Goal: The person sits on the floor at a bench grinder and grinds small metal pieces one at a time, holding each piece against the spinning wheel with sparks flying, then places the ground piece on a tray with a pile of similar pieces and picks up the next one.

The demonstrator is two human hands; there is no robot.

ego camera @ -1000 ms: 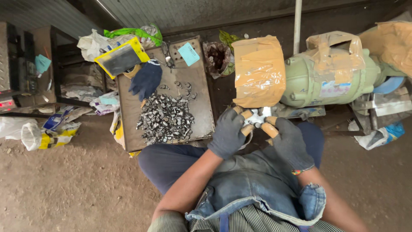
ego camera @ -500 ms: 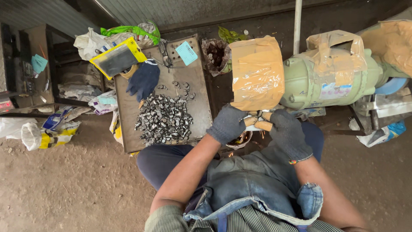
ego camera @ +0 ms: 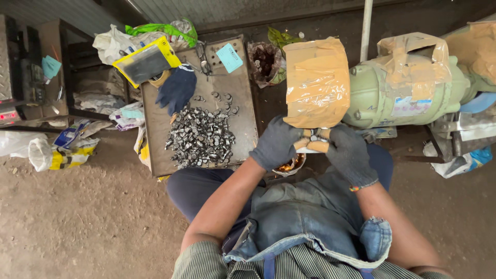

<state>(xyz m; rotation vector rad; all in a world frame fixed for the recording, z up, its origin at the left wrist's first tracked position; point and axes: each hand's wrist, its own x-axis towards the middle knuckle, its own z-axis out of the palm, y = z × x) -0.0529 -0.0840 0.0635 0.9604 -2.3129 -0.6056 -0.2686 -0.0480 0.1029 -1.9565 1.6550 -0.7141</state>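
Both my hands wear dark grey gloves with tan fingertips. My left hand point(ego camera: 276, 143) and my right hand point(ego camera: 350, 152) press together on a small metal piece point(ego camera: 313, 138), held right under the cardboard-and-tape guard point(ego camera: 316, 82) of a green bench machine point(ego camera: 400, 93). Orange sparks point(ego camera: 288, 165) glow just below my left hand. To the left, a pile of several small shiny metal parts point(ego camera: 200, 137) lies on a brown metal tray point(ego camera: 155, 150).
A spare dark blue glove point(ego camera: 177, 89), a yellow-edged pouch point(ego camera: 146, 62) and a light blue card point(ego camera: 229, 57) lie at the tray's far end. Bags and scrap point(ego camera: 62, 150) litter the dirt floor on the left. A grey pole point(ego camera: 366, 23) rises behind the machine.
My two hands have moved up with the small piece, from in front of the guard to directly under it. Sparks now show below the left hand.
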